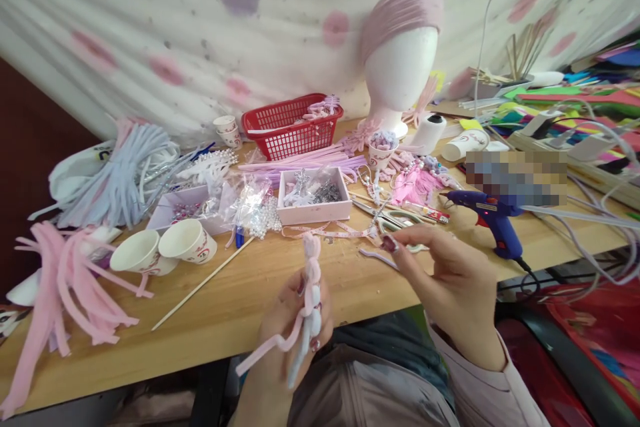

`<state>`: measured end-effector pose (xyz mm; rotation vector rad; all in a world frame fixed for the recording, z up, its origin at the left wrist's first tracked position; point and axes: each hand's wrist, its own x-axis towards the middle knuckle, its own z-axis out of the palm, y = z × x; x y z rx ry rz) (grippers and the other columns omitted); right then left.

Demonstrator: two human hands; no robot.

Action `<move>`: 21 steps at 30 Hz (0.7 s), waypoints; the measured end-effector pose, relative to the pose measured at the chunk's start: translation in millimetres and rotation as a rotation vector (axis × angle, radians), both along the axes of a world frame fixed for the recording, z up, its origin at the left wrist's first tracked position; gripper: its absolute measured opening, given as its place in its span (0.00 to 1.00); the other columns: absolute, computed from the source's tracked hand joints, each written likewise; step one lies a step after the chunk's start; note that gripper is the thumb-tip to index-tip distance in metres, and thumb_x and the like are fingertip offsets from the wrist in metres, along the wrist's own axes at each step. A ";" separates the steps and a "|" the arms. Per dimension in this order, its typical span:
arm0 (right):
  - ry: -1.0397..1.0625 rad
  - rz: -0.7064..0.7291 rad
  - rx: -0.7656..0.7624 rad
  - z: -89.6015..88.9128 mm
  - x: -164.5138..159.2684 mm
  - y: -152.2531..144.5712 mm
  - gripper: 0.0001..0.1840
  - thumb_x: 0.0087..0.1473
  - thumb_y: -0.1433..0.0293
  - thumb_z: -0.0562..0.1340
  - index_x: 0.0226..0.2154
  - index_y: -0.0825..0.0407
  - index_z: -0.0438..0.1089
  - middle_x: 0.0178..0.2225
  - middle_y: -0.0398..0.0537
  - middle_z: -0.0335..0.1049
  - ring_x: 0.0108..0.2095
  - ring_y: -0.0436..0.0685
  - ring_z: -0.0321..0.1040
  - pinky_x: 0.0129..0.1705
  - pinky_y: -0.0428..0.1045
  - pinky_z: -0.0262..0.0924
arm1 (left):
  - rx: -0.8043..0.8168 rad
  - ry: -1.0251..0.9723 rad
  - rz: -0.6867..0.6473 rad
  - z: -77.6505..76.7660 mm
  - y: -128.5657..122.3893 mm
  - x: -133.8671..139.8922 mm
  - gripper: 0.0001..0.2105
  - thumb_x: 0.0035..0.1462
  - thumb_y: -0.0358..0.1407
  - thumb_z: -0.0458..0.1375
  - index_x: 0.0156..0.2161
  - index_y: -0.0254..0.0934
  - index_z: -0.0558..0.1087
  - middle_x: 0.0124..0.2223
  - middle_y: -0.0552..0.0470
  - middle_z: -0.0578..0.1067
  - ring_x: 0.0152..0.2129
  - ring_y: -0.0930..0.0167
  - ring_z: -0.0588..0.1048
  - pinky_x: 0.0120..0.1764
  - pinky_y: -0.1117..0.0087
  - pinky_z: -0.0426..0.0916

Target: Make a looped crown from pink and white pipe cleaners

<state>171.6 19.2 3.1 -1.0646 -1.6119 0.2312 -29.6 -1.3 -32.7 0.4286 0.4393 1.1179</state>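
Note:
My left hand (284, 310) is closed around a twisted strip of fuzzy pink and pale-blue pipe cleaners (313, 267), held upright just over the table's front edge. Its looped pink top rises above my fingers, while a loose pink end and a pale-blue end hang below. To the right, my right hand (453, 280) is raised above the table with thumb and forefinger pinched together. A tiny pale thing shows at those fingertips, too small to name. Behind them lie a pink measuring tape (345, 233), scissors (385, 219) and a short lilac pipe-cleaner piece (379, 257).
Pink pipe cleaners (75, 293) and paper cups (187, 241) stand left, beside a wooden stick (200, 287). A white box (315, 205), red basket (300, 140) and mannequin head (400, 67) are behind. A blue glue gun (500, 223) with cables lies right.

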 end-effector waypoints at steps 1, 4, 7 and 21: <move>0.025 -0.011 0.011 0.0 2.2 1.2 0.10 0.58 0.78 0.65 0.29 0.47 0.71 0.28 0.40 0.75 0.30 0.51 0.72 0.35 0.47 0.65 | 0.005 0.030 0.035 -3.0 0.6 -1.5 0.12 0.54 0.39 0.70 0.29 0.35 0.74 0.23 0.59 0.67 0.13 0.81 0.58 0.14 0.81 0.60; 0.099 -0.015 0.005 -2.1 5.1 4.0 0.10 0.55 0.76 0.68 0.28 0.48 0.70 0.38 0.45 0.75 0.41 0.56 0.73 0.45 0.52 0.67 | -0.018 0.129 0.148 -5.6 -1.3 -1.3 0.09 0.53 0.37 0.71 0.34 0.36 0.77 0.27 0.55 0.74 0.17 0.79 0.67 0.18 0.82 0.62; 0.159 0.025 -0.063 -5.9 0.8 2.0 0.10 0.57 0.75 0.68 0.41 0.47 0.73 0.43 0.49 0.76 0.42 0.58 0.75 0.46 0.54 0.70 | -0.021 0.342 0.311 1.9 -7.9 6.0 0.13 0.52 0.41 0.72 0.35 0.35 0.77 0.28 0.53 0.76 0.19 0.79 0.68 0.22 0.80 0.64; -0.140 0.254 -0.012 -3.0 -27.9 -7.2 0.07 0.59 0.79 0.61 0.39 0.54 0.73 0.35 0.49 0.74 0.37 0.51 0.73 0.40 0.45 0.68 | 0.613 1.144 0.746 3.5 -23.6 25.4 0.05 0.64 0.28 0.57 0.39 0.42 0.72 0.34 0.55 0.73 0.30 0.74 0.73 0.35 0.78 0.68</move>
